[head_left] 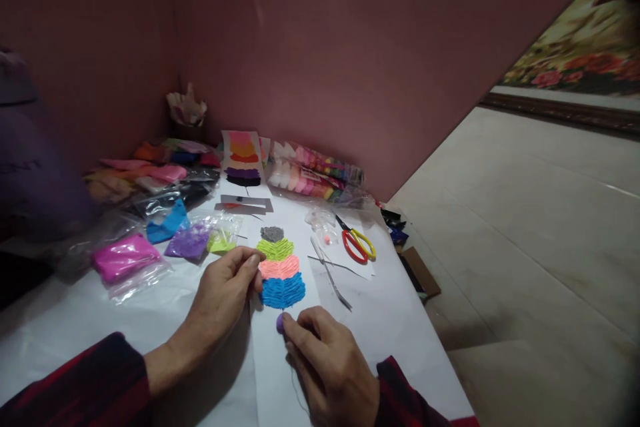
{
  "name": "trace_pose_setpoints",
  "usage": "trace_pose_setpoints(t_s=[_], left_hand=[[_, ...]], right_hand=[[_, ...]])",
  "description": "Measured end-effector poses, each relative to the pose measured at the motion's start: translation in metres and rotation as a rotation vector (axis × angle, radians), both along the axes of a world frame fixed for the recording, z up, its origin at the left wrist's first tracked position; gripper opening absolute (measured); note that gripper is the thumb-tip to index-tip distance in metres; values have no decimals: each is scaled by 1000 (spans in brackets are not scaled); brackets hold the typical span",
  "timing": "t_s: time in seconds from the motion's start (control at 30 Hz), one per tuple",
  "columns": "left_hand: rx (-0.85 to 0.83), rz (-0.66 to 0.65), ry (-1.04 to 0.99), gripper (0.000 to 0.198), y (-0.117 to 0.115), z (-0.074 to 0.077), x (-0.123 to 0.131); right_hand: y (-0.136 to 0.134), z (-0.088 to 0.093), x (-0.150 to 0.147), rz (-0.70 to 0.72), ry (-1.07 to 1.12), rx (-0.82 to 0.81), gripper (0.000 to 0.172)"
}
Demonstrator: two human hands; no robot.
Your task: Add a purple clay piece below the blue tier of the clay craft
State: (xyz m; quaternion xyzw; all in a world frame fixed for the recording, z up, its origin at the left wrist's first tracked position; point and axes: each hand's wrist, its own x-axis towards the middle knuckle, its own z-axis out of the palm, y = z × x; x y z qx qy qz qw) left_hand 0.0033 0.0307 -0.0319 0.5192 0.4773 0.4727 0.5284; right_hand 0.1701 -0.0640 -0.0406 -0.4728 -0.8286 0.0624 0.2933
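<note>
A banded clay feather shape (283, 291) in grey, lime, coral and blue lies on a white paper strip (273, 373). Beside its left edge is my left hand (220, 303), thumb and forefinger pinched together; whatever is between them is hidden. Just below the blue band, my right hand (330, 363) has its thumb and fingertips closed on a small lump of purple clay (280, 323), which is against the paper. A thin dark line trails down the strip under the right hand.
Red-and-yellow scissors (355, 247) and a slim metal tool (337, 285) lie to the right. Bags of pink clay (125, 257) and purple clay (187, 242) sit left. Behind stand a printed feather card (243, 150) and packed clay (305, 180). The table drops off at right.
</note>
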Motion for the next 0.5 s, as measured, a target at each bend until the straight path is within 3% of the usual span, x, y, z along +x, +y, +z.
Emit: trace_pose_setpoints(t_s=[0.13,0.5], left_hand=[[-8,-11,-2,22,-1,4,0],[-1,-8,-5,20,-1,0,-1]], right_hand=[[0,-1,0,11,-4,-3,47],[-1,-6,-3,-17,-130,83,38]])
